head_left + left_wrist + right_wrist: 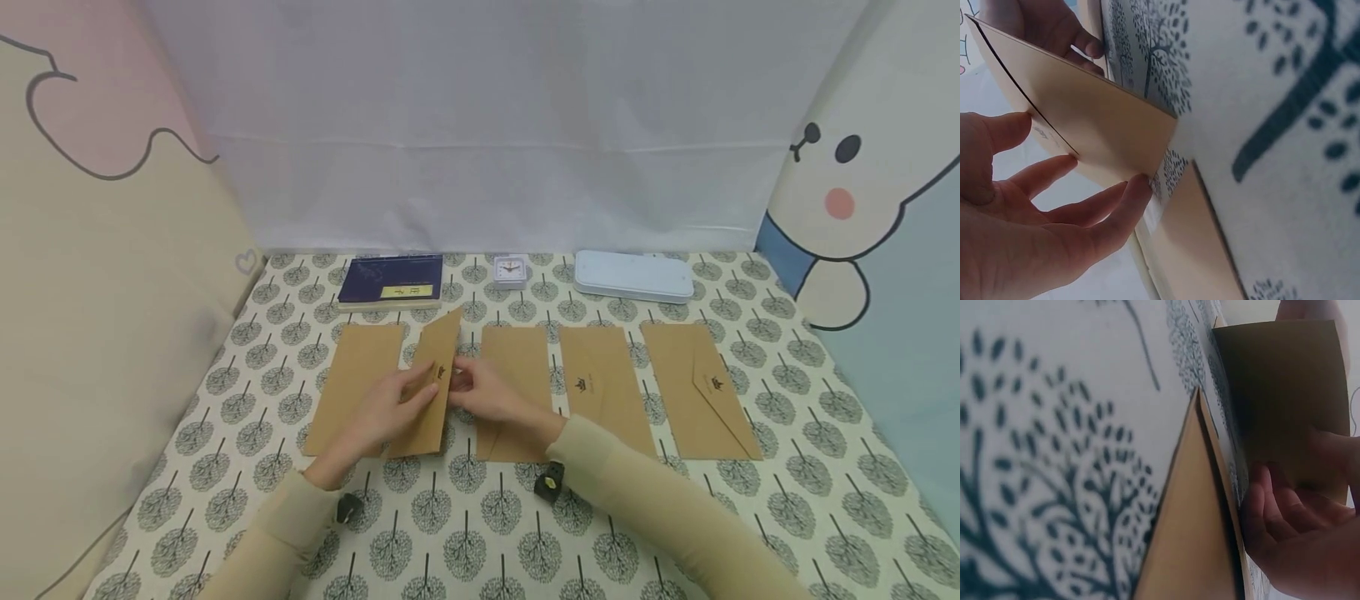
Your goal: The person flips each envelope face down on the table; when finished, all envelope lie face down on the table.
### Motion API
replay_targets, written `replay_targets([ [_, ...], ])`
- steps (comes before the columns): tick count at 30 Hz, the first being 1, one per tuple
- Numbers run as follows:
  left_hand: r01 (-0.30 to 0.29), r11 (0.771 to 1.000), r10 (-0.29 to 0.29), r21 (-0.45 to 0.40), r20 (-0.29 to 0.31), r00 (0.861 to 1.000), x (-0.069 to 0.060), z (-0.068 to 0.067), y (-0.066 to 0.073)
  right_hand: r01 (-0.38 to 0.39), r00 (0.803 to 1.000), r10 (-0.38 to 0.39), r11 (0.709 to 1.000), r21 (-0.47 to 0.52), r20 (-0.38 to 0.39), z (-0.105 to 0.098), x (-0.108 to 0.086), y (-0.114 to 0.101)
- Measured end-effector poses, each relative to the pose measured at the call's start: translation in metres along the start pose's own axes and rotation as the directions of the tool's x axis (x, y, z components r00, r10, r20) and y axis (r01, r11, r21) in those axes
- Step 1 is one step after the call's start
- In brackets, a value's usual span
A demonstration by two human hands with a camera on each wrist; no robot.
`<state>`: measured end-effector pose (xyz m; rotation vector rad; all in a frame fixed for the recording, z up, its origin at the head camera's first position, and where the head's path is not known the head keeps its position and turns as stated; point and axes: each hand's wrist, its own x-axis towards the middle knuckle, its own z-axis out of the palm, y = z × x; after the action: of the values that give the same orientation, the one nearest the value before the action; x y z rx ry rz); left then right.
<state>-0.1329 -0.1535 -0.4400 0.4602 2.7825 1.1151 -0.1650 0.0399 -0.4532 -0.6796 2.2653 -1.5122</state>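
Left hand [381, 408], half-spread, touches a brown rectangular paper envelope [428, 426]. Right hand [491, 392] curves at its three o'clock; grip unclear.

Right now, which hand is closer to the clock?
Right. The right hand is in front of the clock, at the right side of the raised envelope; the left hand is farther off, at the envelope's left side.
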Motion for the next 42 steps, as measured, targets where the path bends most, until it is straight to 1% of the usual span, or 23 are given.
replay_targets([
  [2,-0.009,1.0,0.009,-0.013,-0.001,1.0,0.0,0.0,0.001,0.016,1.0,-0.016,1.0,-0.023,0.007,0.001,0.001,0.001],
  [5,0.005,0.999,-0.005,-0.034,0.001,1.0,0.0,0.0,0.002,0.032,0.999,-0.031,0.999,-0.039,0.021,0.001,0.002,-0.001],
  [8,0.026,0.997,-0.026,-0.068,0.01,1.0,-0.001,-0.001,0.005,0.027,0.999,-0.026,0.999,-0.024,0.037,0.002,0.003,-0.002],
  [10,0.044,0.994,-0.043,-0.095,0.015,0.999,-0.001,-0.001,0.007,0.011,0.999,-0.011,1.0,0.003,0.046,0.002,0.003,-0.003],
  [12,0.058,0.992,-0.056,-0.116,0.02,0.998,-0.001,-0.001,0.008,-0.015,0.998,0.012,0.998,0.054,0.058,0.003,0.003,-0.004],
  [16,0.065,0.989,-0.063,-0.13,0.022,0.998,-0.003,-0.002,0.01,-0.064,0.995,0.051,0.986,0.154,0.085,0.004,0.003,-0.004],
  [18,0.063,0.989,-0.061,-0.134,0.019,0.998,-0.004,-0.002,0.013,-0.082,0.993,0.064,0.979,0.188,0.096,0.005,0.003,-0.003],
  [22,0.082,0.984,-0.082,-0.159,0.006,0.997,-0.006,-0.004,0.018,-0.098,0.991,0.075,0.97,0.22,0.112,0.005,0.002,-0.005],
  [25,0.099,0.976,-0.101,-0.192,-0.002,0.995,-0.008,-0.006,0.02,-0.094,0.991,0.07,0.971,0.22,0.117,0.004,0.001,-0.006],
  [28,0.108,0.961,-0.111,-0.255,0.005,0.994,-0.008,-0.007,0.021,-0.102,0.99,0.078,0.971,0.214,0.117,0.005,0.0,-0.007],
  [32,0.125,0.913,-0.128,-0.387,0.018,0.992,-0.008,-0.01,0.022,-0.155,0.984,0.126,0.956,0.25,0.129,0.006,-0.001,-0.009],
  [35,0.138,0.875,-0.151,-0.464,0.01,0.989,-0.009,-0.012,0.022,-0.183,0.98,0.152,0.943,0.279,0.131,0.007,-0.002,-0.01],
  [38,0.125,0.863,-0.15,-0.49,-0.013,0.989,-0.011,-0.013,0.022,-0.183,0.981,0.156,0.944,0.274,0.116,0.007,-0.003,-0.01],
  [42,0.077,0.852,-0.124,-0.519,-0.056,0.991,-0.011,-0.014,0.021,-0.186,0.982,0.169,0.952,0.244,0.09,0.007,-0.003,-0.008],
])
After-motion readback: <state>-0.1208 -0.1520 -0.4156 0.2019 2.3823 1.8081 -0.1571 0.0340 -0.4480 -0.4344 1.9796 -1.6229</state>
